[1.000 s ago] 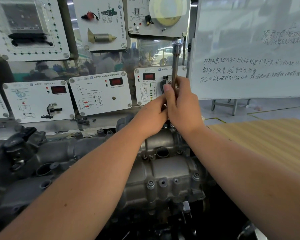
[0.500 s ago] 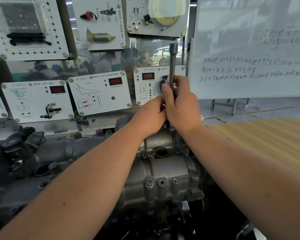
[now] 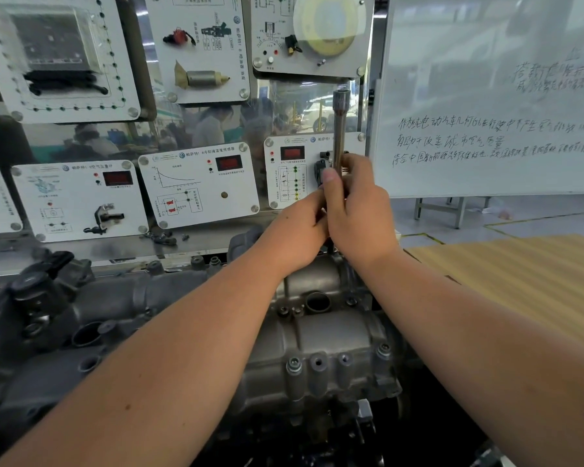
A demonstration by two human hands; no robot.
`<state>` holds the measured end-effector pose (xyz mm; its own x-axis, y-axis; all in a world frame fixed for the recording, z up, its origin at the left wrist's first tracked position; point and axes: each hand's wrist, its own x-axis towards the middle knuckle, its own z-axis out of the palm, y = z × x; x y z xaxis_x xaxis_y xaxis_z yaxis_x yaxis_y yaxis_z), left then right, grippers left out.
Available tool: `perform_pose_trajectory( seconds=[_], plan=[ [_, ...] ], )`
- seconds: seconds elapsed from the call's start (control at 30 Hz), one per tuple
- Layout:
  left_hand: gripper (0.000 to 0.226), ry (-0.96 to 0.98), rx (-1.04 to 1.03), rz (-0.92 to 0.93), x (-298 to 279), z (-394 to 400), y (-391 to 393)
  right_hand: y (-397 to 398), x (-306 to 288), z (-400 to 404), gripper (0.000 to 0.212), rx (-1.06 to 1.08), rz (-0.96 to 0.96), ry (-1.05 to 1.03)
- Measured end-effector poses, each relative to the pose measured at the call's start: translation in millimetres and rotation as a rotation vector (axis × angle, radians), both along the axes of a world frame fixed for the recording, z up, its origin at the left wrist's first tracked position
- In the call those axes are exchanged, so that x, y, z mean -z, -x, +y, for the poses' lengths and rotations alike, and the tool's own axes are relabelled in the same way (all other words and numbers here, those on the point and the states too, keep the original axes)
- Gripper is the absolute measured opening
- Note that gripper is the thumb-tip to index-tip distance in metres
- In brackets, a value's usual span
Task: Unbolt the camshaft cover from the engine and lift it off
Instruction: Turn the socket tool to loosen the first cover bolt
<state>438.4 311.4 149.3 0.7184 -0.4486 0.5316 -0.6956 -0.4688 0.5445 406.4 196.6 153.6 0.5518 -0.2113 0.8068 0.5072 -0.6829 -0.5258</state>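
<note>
Both hands wrap one upright socket wrench (image 3: 340, 129), the right hand (image 3: 358, 210) high on the shaft, the left hand (image 3: 297, 227) just below, likely for leverage on a far-edge bolt. The camshaft cover (image 3: 321, 345) lies directly beneath the grip, seated on the engine (image 3: 122, 298), near-edge bolts (image 3: 294, 365) in place.

Both hands, left hand (image 3: 295, 230), right hand (image 3: 359, 210), gripping upright socket wrench (image 3: 339, 129), above camshaft cover (image 3: 327, 342)
</note>
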Motion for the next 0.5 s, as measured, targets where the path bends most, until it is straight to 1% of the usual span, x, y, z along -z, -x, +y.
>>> perform_pose_trajectory(
  seconds=[0.07,0.2,0.33,0.5],
  plan=[
    [0.034,0.001,-0.011,-0.007,0.0,-0.2,-1.0,-0.2,0.9,-0.3,0.030,-0.013,-0.005,-0.019],
    [0.034,-0.007,-0.004,-0.007,0.8,-0.5,0.5,-0.4,0.8,-1.5,0.022,0.008,-0.014,0.021],
    [0.031,-0.034,0.023,0.031,2.0,0.9,-0.9,-0.4,0.2,-1.2,0.029,0.016,0.003,0.018],
    [0.028,-0.048,-0.012,0.007,-1.6,0.6,-1.3,-1.0,1.8,-1.9,0.026,-0.016,-0.004,0.009]
  ],
)
